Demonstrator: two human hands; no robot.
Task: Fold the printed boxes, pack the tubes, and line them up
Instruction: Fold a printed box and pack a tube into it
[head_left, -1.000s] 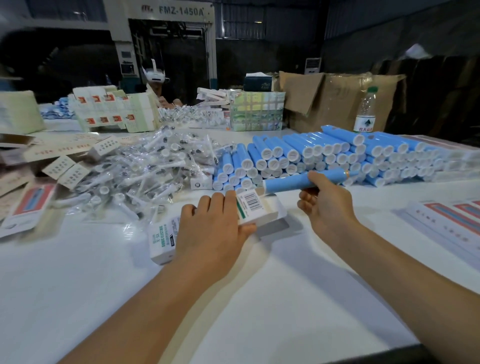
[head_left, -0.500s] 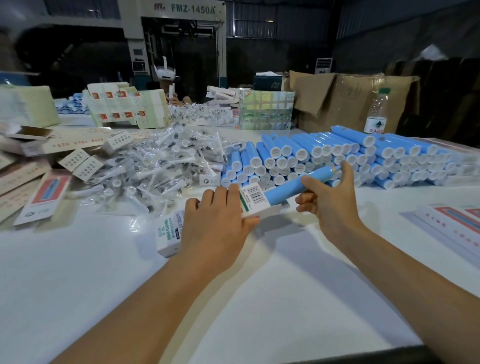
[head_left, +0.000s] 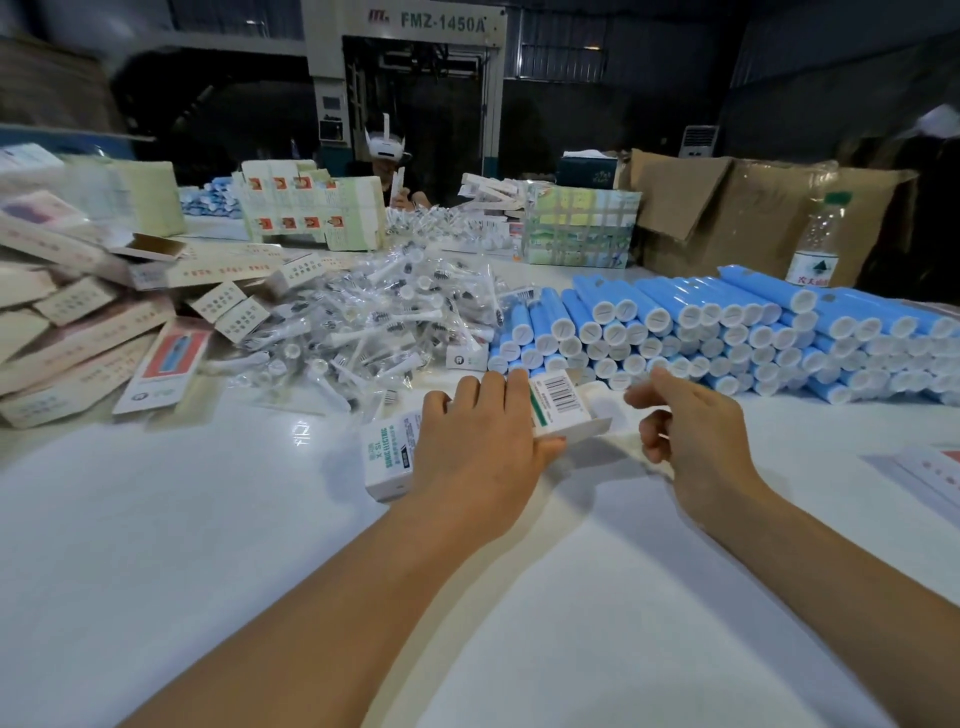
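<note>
The blue tube has gone inside the printed box (head_left: 558, 410); left hand (head_left: 475, 447) is gripping it, right hand (head_left: 691, 431) is hovering loosely curled, holding nothing.

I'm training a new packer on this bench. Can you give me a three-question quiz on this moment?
1. True or false: the left hand holds the printed box.
2. What lies between the flat cartons and the blue tubes? A) bagged brush heads B) scissors C) tape rolls
3. Fill in: the water bottle stands in front of a ____ carton.

Key: 1 true; 2 A, the bagged brush heads; 3 brown cardboard.
</note>
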